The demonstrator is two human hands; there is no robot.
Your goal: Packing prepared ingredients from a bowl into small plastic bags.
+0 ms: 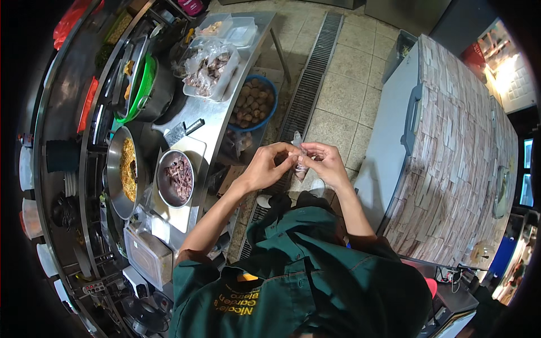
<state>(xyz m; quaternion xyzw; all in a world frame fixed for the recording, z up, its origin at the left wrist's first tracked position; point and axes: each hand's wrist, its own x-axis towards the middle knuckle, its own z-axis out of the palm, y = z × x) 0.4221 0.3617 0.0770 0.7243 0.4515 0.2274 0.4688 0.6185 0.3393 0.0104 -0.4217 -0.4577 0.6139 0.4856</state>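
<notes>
A small clear plastic bag [301,170] with pinkish pieces, apparently meat, in its lower end hangs before me over the floor. My left hand [270,164] pinches its neck between thumb and fingers. From the other side my right hand [324,162] grips the same neck, and the fingertips of both hands meet there. The bag's loose top sticks up past my fingers. To the left, on a white cutting board [195,148], stands a metal bowl [159,186] of chopped dark meat [179,177]. A cleaver [175,134] lies at the board's far end.
The steel table [219,110] carries a plastic tub [230,80] of bagged meat and a wok [113,158] with yellow food. A blue basin [274,107] of round brown produce sits below. A chest freezer [448,169] stands right; a drain grate [315,63] crosses the floor.
</notes>
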